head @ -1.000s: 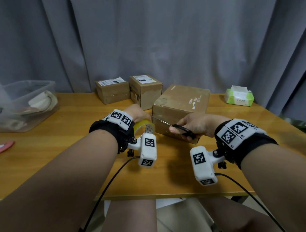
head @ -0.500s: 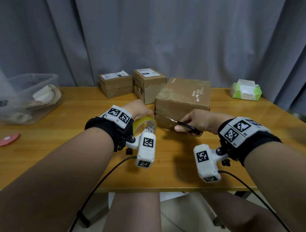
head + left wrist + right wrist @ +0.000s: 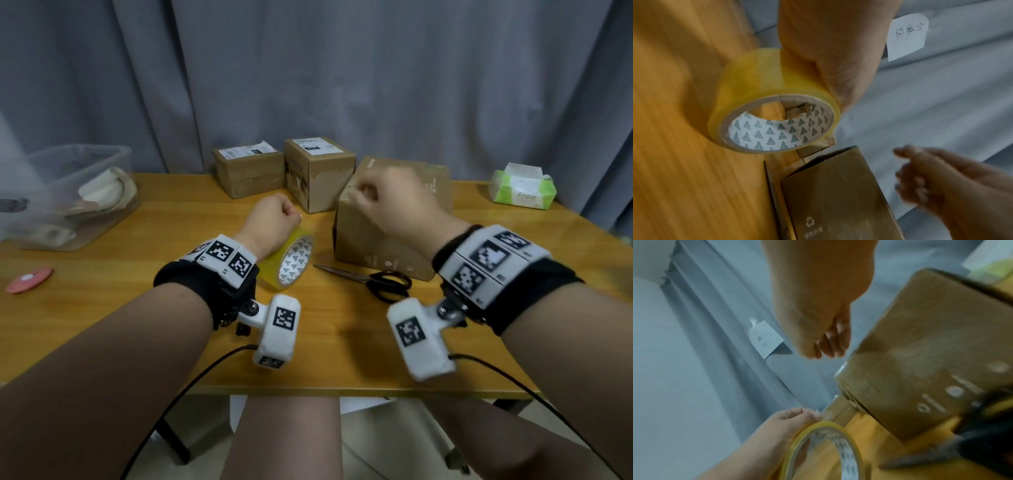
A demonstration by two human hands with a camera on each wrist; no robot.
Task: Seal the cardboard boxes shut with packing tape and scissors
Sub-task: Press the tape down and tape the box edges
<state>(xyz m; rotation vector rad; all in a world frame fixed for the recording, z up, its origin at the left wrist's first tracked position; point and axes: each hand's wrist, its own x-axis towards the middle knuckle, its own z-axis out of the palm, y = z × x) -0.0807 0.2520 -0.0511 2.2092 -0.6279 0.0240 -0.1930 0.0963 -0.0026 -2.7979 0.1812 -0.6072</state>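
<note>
Three brown boxes sit on the desk. Nearest is the big box, and the right hand is over its top corner with fingers curled, holding nothing I can see. Maybe it is going to press tape down there. The left hand grips the tape roll, which stands on its edge just left of the big box, likely to keep it from rolling. Black scissors lie flat in front of the box, easy to grab. Two small boxes stand behind. A clear tub and a tissue pack are far off, not in the way.
</note>
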